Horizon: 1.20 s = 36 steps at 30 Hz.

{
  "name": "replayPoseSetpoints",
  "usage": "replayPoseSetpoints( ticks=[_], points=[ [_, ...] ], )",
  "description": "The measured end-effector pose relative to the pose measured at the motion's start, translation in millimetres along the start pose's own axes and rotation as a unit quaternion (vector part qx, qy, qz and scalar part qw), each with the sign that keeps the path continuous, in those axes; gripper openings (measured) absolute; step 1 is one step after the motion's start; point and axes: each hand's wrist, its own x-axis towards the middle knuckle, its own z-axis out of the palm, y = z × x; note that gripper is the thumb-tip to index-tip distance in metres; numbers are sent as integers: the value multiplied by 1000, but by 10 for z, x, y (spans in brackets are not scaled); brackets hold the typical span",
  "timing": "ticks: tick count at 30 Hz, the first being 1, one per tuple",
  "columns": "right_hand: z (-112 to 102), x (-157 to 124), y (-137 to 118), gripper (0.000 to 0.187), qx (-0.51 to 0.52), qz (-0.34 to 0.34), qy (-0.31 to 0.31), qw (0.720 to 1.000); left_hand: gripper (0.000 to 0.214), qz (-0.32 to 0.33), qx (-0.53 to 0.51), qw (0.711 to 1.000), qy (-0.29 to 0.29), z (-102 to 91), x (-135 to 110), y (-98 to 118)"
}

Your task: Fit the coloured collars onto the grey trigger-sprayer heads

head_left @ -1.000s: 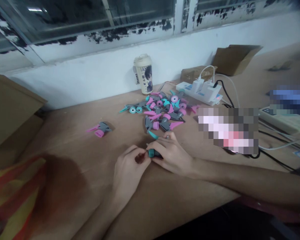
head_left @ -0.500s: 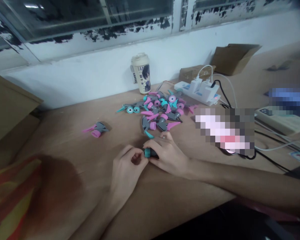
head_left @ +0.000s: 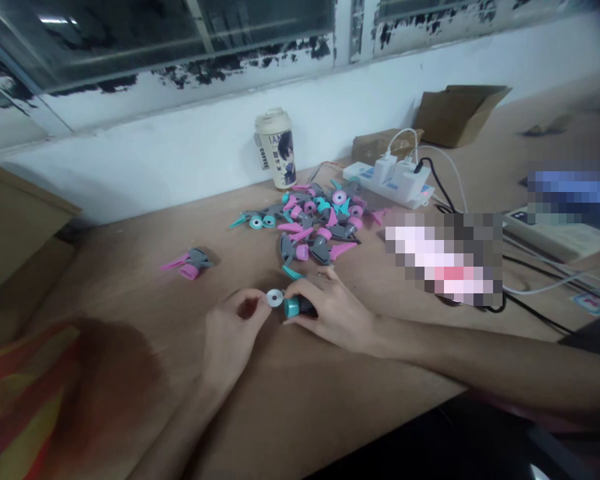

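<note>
Between thumb and forefinger, my left hand [head_left: 235, 327] pinches a small white ring-shaped washer [head_left: 275, 298] with a dark hole. Just right of it, my right hand [head_left: 330, 303] is closed round a grey spray trigger head with a teal collar [head_left: 291, 307]; the collar faces left toward the washer, a small gap apart. Its teal lever [head_left: 293, 272] sticks out beyond my fingers, and much of its body is hidden by them. Beyond my hands lies a pile of similar grey trigger heads [head_left: 320, 250] with pink or teal levers and collars.
A single pink-collared trigger head [head_left: 189, 271] lies apart on the left. Behind the pile stand a coffee cup [head_left: 280, 150] and a white power strip [head_left: 395, 183] with cables. Cardboard boxes [head_left: 15, 227] flank the table, and a red-and-yellow bag [head_left: 25, 393] is at lower left.
My left hand has drawn away leftward from the teal collar, and the white washer now shows in its fingertips. My right hand keeps its hold. The view has shifted slightly.
</note>
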Motion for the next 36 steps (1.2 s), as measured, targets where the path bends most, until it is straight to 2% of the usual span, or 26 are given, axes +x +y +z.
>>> replayPoseSetpoints(
  ticks=[2, 4, 8, 12, 19, 22, 26, 32, 36],
  points=[
    [-6, 15, 16, 25, 46, 35, 15, 998, 16, -28, -95, 994, -49, -5, 20, -22],
    [-21, 35, 20, 26, 92, 80, 27, 992, 16, -32, -146, 985, -81, 10, 18, -39],
    [-38, 52, 18, 31, 179, 127, 40, 975, 16, 4, -98, 993, -72, 38, -28, -59],
    [-21, 34, 19, 34, 223, 117, 41, 967, 16, 56, -24, 998, -35, 13, -83, -16],
    [20, -3, 31, 34, 250, 109, 43, 961, 6, 118, 45, 991, 48, 47, -159, 86],
    [39, -20, 42, 32, 271, 96, 42, 957, 4, 146, 41, 986, 68, 78, -192, 110],
    [44, -30, 59, 31, 280, 97, 36, 954, 7, 169, -7, 985, 46, 87, -208, 115],
    [39, -51, 73, 30, 259, 99, 42, 960, 13, 135, -42, 990, -7, 78, -169, 50],
    [28, -57, 55, 29, 236, 105, 49, 965, 10, 142, -35, 989, -21, 34, -135, 53]
  ],
)
